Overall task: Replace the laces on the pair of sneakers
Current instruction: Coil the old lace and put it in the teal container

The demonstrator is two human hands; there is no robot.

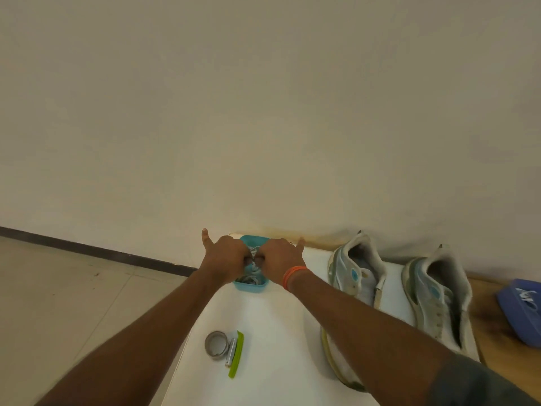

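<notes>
Two worn white and grey sneakers stand side by side on the white tabletop [278, 332], one nearer the middle [355, 276] and one further right [436, 294], both with no laces in their eyelets. A small teal tray [251, 285] at the table's far edge holds white laces [254, 253]. My left hand [225, 257] and my right hand [279, 256] meet over the tray, each pinching the laces with curled fingers, little fingers sticking out. An orange band circles my right wrist.
A roll of grey tape [216, 345] and a green cutter with a metal blade [236, 354] lie near the table's front left. A blue tray [521, 309] with white laces sits on the wooden surface at the far right. The wall rises right behind the table.
</notes>
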